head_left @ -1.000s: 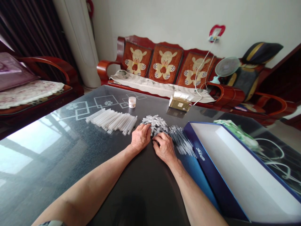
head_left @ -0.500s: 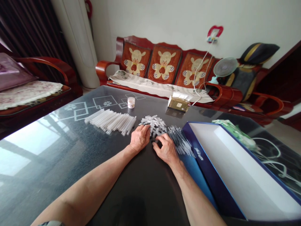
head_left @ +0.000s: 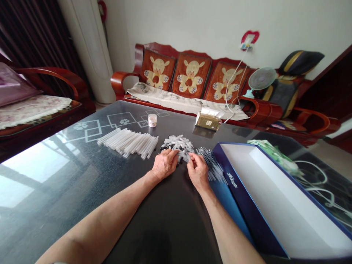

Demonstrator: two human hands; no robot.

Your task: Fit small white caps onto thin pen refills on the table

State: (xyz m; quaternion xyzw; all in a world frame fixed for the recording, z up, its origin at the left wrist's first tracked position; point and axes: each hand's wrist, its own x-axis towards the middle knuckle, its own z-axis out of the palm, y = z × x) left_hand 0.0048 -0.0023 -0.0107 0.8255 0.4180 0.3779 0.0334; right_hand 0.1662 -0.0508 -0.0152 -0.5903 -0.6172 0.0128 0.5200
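My left hand (head_left: 165, 163) lies at the near left edge of a pile of small whitish and black plastic pieces (head_left: 180, 142), which look like pen caps. Its fingers are curled together; anything inside them is hidden. On the pile's right side, my right hand (head_left: 199, 170) has thumb and fingertips pinched together, touching the pieces. What sits in that pinch is too small to make out. Left of the pile is a row of white translucent tubes (head_left: 128, 142), like pen barrels. Thin dark-and-clear sticks resembling pen refills (head_left: 217, 170) lie beside my right hand.
A long blue box with a white inside (head_left: 264, 183) stands along the right, with a green plastic package (head_left: 277, 156) and white cords beyond it. Farther back are a small round tub (head_left: 152, 120) and a tissue pack (head_left: 208, 120). A wooden sofa (head_left: 189, 75) stands behind the table.
My right hand has moved slightly right and forward, and its spread thumb and fingers have closed into a pinch. The left hand has shifted slightly right, fingers still curled.
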